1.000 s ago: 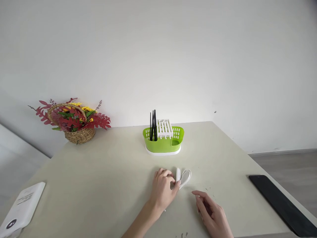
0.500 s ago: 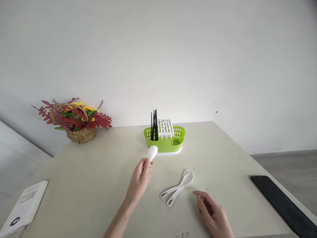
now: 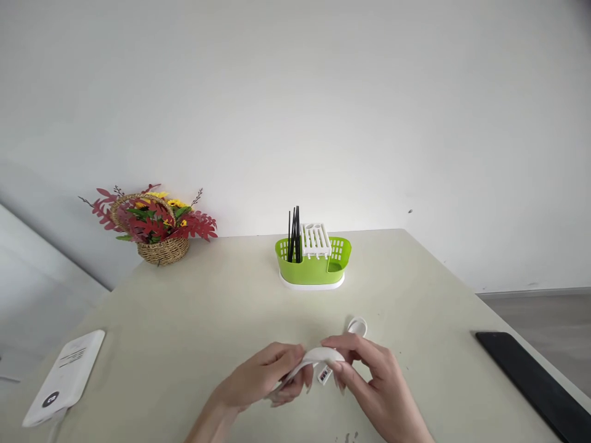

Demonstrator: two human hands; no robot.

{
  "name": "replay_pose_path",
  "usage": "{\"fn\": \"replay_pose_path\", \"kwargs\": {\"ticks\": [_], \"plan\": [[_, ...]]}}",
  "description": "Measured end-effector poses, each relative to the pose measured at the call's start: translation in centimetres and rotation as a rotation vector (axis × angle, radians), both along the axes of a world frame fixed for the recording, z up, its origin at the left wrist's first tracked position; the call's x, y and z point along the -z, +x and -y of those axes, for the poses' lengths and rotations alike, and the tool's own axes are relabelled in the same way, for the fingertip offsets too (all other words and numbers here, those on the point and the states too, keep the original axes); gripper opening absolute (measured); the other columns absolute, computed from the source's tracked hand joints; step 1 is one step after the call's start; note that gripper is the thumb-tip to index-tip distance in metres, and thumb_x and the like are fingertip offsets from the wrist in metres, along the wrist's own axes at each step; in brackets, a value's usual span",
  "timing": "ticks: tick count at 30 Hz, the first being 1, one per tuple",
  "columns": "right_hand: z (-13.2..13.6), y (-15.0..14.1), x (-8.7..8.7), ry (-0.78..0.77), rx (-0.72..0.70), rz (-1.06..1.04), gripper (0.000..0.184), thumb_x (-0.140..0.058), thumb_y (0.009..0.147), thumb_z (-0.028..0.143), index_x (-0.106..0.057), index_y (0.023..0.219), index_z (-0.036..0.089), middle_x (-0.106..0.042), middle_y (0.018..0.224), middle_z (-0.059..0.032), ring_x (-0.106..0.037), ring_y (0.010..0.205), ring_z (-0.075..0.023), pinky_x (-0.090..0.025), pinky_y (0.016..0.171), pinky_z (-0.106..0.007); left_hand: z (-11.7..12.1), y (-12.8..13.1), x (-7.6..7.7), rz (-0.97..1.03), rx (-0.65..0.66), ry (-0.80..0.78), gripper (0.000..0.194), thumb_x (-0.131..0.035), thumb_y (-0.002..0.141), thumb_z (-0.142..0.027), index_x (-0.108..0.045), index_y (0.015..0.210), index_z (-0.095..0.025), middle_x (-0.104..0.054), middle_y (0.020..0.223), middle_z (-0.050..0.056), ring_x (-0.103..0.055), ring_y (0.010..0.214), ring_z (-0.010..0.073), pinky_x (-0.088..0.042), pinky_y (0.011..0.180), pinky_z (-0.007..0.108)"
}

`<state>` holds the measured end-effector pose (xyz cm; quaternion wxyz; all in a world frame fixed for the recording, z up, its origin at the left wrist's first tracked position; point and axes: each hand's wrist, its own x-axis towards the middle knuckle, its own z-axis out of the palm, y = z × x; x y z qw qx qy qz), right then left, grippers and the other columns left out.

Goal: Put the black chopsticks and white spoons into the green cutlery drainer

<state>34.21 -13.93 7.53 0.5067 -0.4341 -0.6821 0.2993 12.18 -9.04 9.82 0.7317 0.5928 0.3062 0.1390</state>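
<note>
Both hands meet over the near middle of the table around one white spoon (image 3: 318, 355). My left hand (image 3: 263, 381) grips its handle end with fingers curled. My right hand (image 3: 369, 381) pinches the bowl end with thumb and fingers. Behind my right hand, other white spoons (image 3: 357, 325) lie on the table, mostly hidden. A green cutlery holder (image 3: 314, 266) with a white rack insert and black chopsticks (image 3: 294, 235) stands farther back, at the table's middle.
A wicker basket of red and yellow flowers (image 3: 157, 224) sits at the back left near the wall. A white device (image 3: 64, 378) lies at the near left edge. A black flat object (image 3: 530, 378) lies at the near right edge.
My left hand lifted one spoon from the pile, raised it toward the holder, then brought it back low. My right hand came up from the table and took hold of its bowl end.
</note>
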Motion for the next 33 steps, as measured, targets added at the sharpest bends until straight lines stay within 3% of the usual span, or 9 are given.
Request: {"fn": "replay_pose_path", "kwargs": {"ticks": [3, 8, 13, 15, 17, 20, 22, 26, 33], "plan": [[0.2, -0.5, 0.5, 0.059, 0.120, 0.124, 0.022, -0.057, 0.103, 0.040, -0.075, 0.105, 0.026, -0.064, 0.068, 0.0012, -0.059, 0.056, -0.0132, -0.048, 0.052, -0.022, 1.4, 0.9, -1.7, -0.152, -0.146, 0.247, 0.048, -0.039, 0.103, -0.060, -0.063, 0.090, -0.021, -0.056, 0.066, -0.002, -0.049, 0.060, 0.0127, -0.043, 0.063, 0.027], [0.7, -0.3, 0.8, 0.059, 0.148, 0.228, 0.029, -0.051, 0.105, 0.042, -0.075, 0.103, 0.027, -0.066, 0.067, -0.0001, -0.058, 0.055, -0.0138, -0.049, 0.056, -0.024, 2.4, 2.2, -2.5, -0.315, -0.189, 0.704, 0.024, -0.059, 0.099, -0.046, -0.071, 0.114, -0.033, -0.071, 0.109, 0.004, -0.065, 0.101, 0.0220, -0.049, 0.087, 0.031], [1.3, 2.0, 1.7, -0.085, 0.024, 0.206, 0.034, -0.058, 0.100, 0.049, -0.072, 0.125, 0.030, -0.074, 0.085, -0.0037, -0.064, 0.068, -0.0170, -0.053, 0.057, -0.024, 0.0, 1.3, -3.5, -0.366, -0.127, 0.925, 0.024, -0.054, 0.102, -0.034, -0.077, 0.109, -0.035, -0.075, 0.100, 0.002, -0.068, 0.094, 0.0212, -0.051, 0.084, 0.030], [1.5, 3.7, 3.4, -0.190, 0.129, 0.127, 0.037, -0.057, 0.100, 0.051, -0.070, 0.127, 0.030, -0.075, 0.088, -0.0043, -0.065, 0.069, -0.0173, -0.045, 0.045, -0.022, -1.8, -0.1, -4.9, -0.353, -0.237, 0.970, 0.023, -0.057, 0.101, -0.038, -0.079, 0.106, -0.036, -0.076, 0.095, 0.001, -0.068, 0.089, 0.0218, -0.052, 0.084, 0.031], [1.6, 5.6, 5.9, -0.297, 0.265, 0.024, 0.040, -0.058, 0.097, 0.057, -0.071, 0.121, 0.029, -0.073, 0.083, -0.0039, -0.067, 0.071, -0.0185, -0.040, 0.040, -0.021, -3.9, -1.5, -6.5, -0.300, -0.444, 1.041, 0.023, -0.060, 0.098, -0.044, -0.080, 0.104, -0.034, -0.076, 0.094, 0.002, -0.068, 0.089, 0.0233, -0.053, 0.084, 0.032], [1.5, 8.7, 9.9, -0.351, 0.422, -0.130, 0.047, -0.053, 0.095, 0.065, -0.073, 0.110, 0.025, -0.071, 0.075, -0.0029, -0.066, 0.067, -0.0178, -0.051, 0.056, -0.024, -7.2, -2.9, -8.7, -0.196, -0.722, 1.088, 0.030, -0.062, 0.096, -0.049, -0.079, 0.106, -0.026, -0.076, 0.095, 0.004, -0.067, 0.084, 0.0214, -0.054, 0.077, 0.029], [1.4, 10.2, 11.9, -0.410, 0.482, -0.103, 0.054, -0.055, 0.090, 0.071, -0.073, 0.106, 0.023, -0.072, 0.075, -0.0040, -0.064, 0.061, -0.0180, -0.052, 0.054, -0.026, -9.5, -2.9, -9.4, -0.113, -0.802, 1.090, 0.033, -0.060, 0.098, -0.049, -0.075, 0.110, -0.022, -0.075, 0.098, 0.005, -0.064, 0.076, 0.0172, -0.054, 0.074, 0.028], [1.2, 10.9, 13.2, -0.476, 0.505, 0.033, 0.054, -0.057, 0.088, 0.072, -0.074, 0.107, 0.024, -0.076, 0.080, -0.0039, -0.067, 0.061, -0.0182, -0.053, 0.058, -0.026, -13.6, -1.7, -8.8, 0.044, -0.802, 1.127, 0.035, -0.058, 0.099, -0.049, -0.065, 0.115, -0.018, -0.074, 0.111, 0.009, -0.066, 0.082, 0.0160, -0.057, 0.086, 0.032], [1.5, 9.2, 12.2, -0.408, 0.549, 0.026, 0.052, -0.054, 0.090, 0.070, -0.075, 0.107, 0.026, -0.072, 0.073, -0.0007, -0.063, 0.060, -0.0184, -0.048, 0.059, -0.027, -17.9, -0.7, -4.4, 0.100, -0.639, 1.030, 0.034, -0.057, 0.099, -0.050, -0.058, 0.113, -0.019, -0.069, 0.117, 0.010, -0.067, 0.092, 0.0171, -0.055, 0.095, 0.037]]}}
